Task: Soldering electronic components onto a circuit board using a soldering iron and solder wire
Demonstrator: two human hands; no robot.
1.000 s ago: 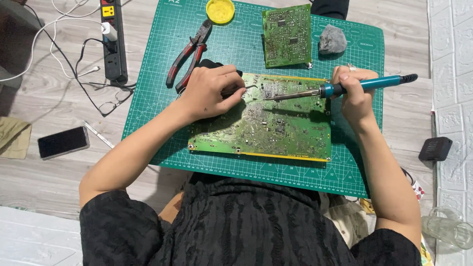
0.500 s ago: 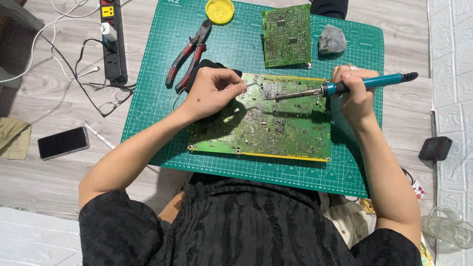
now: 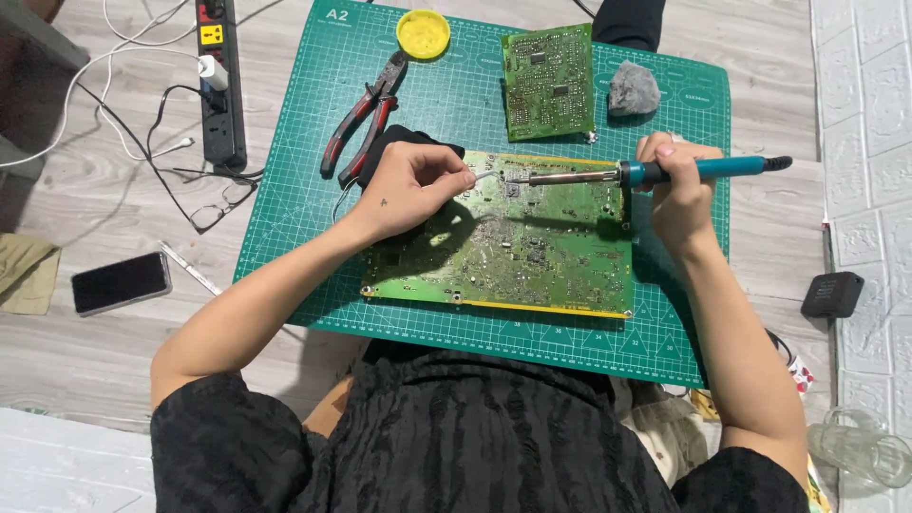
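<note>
From the head view I look straight down on a green cutting mat (image 3: 313, 190) lying on a wooden floor (image 3: 104, 351). The large circuit board (image 3: 532, 256) lies flat in the middle of the mat, its long axis running left to right, its near edge close to the mat's near edge.

My right hand (image 3: 679, 190) is clenched around the teal handle of the soldering iron (image 3: 655, 172). The iron lies almost level, parallel to the board's long axis, handle over the board's right end and metal tip pointing left toward the board's far edge. My left hand (image 3: 408, 185) sits over the board's far left corner, fingers pinched on a thin pale strand, probably solder wire (image 3: 483, 176), whose free end points right. Wire end and iron tip come nearly together just over the board's far edge, slightly left of its middle; I cannot tell whether they touch. The left hand is the nearer one to that spot; the right works at the iron's full length.

Beyond the board, toward the mat's far edge, lie red-handled pliers (image 3: 366, 119), a yellow round lid (image 3: 423, 33), a smaller circuit board (image 3: 549, 81) and a grey lump (image 3: 633, 88). Off the mat's left edge are a power strip (image 3: 217, 85) and a dark phone (image 3: 121, 282).
</note>
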